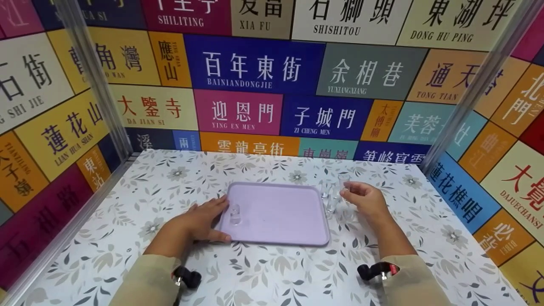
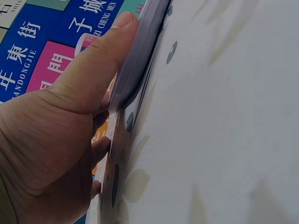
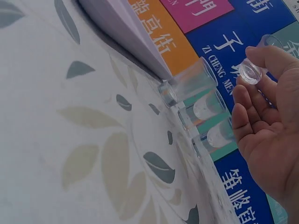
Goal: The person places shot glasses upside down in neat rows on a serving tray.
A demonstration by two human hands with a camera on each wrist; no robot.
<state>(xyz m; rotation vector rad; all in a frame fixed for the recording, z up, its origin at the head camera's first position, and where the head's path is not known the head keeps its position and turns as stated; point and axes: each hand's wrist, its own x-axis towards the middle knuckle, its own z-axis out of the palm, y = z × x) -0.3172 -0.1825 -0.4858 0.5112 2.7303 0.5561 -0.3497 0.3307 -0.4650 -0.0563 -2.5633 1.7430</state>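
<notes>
A pale purple tray (image 1: pixel 276 212) lay flat on the worktop (image 1: pixel 272 276), whose white surface carried a pattern of grey and beige leaves and flowers. The person's left hand (image 1: pixel 202 223) rested against the tray's left side, its fingers spread along that edge and its thumb laid over the rim by the near left corner; this grip was relaxed, touching the tray rather than clenched round it. On the tray, close to the left edge and just beside those fingers, stood one small clear glass (image 1: pixel 235 215). The right hand (image 1: pixel 369 200) was raised beyond the tray's right side, its grip closed with thumb and forefinger pinching a second clear glass (image 3: pixel 251 73) near the base, mouth upward, off the worktop. The remaining fingers of that hand curled loosely below it. Three more clear glasses (image 3: pixel 205 106) stood in a row on the worktop between the tray's right edge and the right hand, apart from the tray. Both forearms wore beige sleeves (image 1: pixel 146 280), with a black device (image 1: pixel 190 277) projecting at each wrist. Behind the worktop rose a wall (image 1: pixel 255 63) of coloured blocks lettered with Chinese characters and romanised names, crossed by transparent posts (image 1: pixel 95 76) at the two corners.
</notes>
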